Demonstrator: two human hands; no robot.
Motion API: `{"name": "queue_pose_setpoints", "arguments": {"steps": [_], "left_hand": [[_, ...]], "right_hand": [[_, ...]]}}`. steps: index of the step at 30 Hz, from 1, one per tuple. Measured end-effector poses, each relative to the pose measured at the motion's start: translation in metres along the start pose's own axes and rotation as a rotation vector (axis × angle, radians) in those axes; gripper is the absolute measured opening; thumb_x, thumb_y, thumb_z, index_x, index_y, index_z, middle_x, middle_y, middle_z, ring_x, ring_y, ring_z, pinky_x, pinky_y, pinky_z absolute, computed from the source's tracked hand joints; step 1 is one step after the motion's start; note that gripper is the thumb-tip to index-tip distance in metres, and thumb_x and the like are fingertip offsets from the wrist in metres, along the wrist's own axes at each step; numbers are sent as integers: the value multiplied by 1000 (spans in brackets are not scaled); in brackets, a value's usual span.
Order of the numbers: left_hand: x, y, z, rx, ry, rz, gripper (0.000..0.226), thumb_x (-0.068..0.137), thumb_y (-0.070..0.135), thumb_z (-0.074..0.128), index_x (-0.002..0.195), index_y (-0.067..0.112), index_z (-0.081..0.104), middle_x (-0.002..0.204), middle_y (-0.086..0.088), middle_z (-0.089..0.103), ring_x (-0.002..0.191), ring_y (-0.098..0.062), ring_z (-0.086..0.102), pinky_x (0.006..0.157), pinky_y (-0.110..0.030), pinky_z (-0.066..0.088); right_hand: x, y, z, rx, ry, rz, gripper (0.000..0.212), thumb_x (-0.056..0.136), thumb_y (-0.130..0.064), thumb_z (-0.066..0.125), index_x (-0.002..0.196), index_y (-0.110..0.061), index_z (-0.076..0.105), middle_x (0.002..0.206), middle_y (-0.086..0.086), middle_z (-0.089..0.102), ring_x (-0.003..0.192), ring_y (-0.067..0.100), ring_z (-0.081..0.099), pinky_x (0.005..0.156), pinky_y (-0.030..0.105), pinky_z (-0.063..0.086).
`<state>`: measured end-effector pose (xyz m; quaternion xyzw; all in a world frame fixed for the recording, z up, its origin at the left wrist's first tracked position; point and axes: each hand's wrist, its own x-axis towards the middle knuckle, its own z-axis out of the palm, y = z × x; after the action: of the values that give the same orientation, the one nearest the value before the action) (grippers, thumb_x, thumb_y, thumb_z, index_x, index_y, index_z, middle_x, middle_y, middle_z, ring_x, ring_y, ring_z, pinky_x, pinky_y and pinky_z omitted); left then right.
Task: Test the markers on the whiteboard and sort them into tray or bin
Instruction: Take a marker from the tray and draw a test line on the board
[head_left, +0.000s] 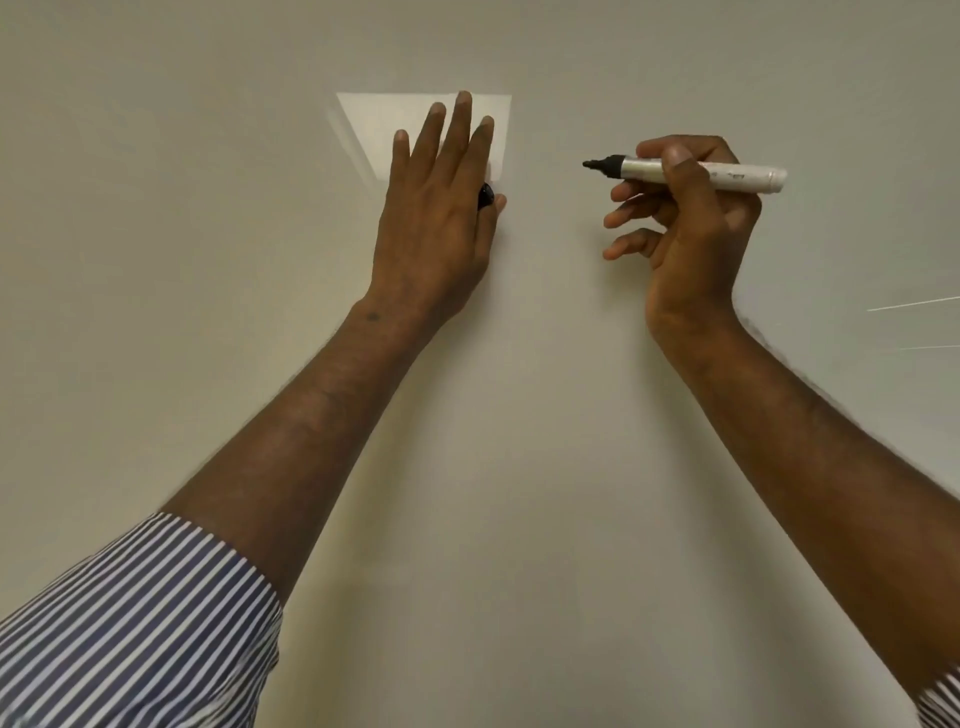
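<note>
Right hand (691, 208) grips uncapped black marker (691, 174); left hand (441, 197), fingers flat on whiteboard (519, 467), thumb pins black cap (486, 196). No test stroke yet; tray/bin out of view, sorting pending.

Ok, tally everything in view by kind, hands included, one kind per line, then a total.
Hands: 2, the flat left hand and the right hand gripping the marker.
Uncapped white-barrelled markers with a black tip: 1.
Small black caps, tucked under the left hand's thumb: 1.
Pale glossy whiteboards: 1.
Blue-and-white striped sleeves: 2.
Total: 7.
</note>
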<state>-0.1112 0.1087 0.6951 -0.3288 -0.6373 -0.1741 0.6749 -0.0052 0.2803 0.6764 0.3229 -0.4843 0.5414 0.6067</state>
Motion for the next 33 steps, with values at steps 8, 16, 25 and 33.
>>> {"name": "queue_pose_setpoints", "arguments": {"steps": [8, 16, 25, 33], "left_hand": [[2, -9, 11, 12, -32, 15, 58, 105, 31, 34, 157, 8, 27, 167, -12, 17, 156, -28, 12, 126, -51, 5], [3, -13, 17, 54, -13, 28, 57, 105, 34, 32, 157, 10, 28, 167, -11, 17, 156, -26, 12, 127, -49, 3], [2, -15, 17, 58, 0, 28, 58, 105, 34, 33, 158, 10, 27, 167, -11, 17, 156, -26, 11, 127, -49, 3], [1, -13, 15, 57, -12, 26, 59, 105, 36, 30, 158, 11, 26, 168, -10, 16, 156, -26, 10, 127, -49, 4]], "right_hand": [[13, 22, 0, -152, 31, -207, 6, 98, -10, 56, 101, -6, 58, 83, 14, 70, 70, 35, 70, 48, 36, 54], [18, 35, 4, -221, 73, -267, 10, 95, -10, 66, 93, -2, 62, 88, 23, 71, 77, 30, 76, 59, 41, 60], [20, 38, 4, -244, 100, -239, 15, 94, -12, 69, 92, 2, 64, 90, 22, 72, 77, 29, 76, 60, 39, 61], [15, 35, 2, -269, 73, -224, 11, 92, -9, 69, 89, 1, 65, 89, 25, 71, 77, 29, 76, 62, 42, 62]]}}
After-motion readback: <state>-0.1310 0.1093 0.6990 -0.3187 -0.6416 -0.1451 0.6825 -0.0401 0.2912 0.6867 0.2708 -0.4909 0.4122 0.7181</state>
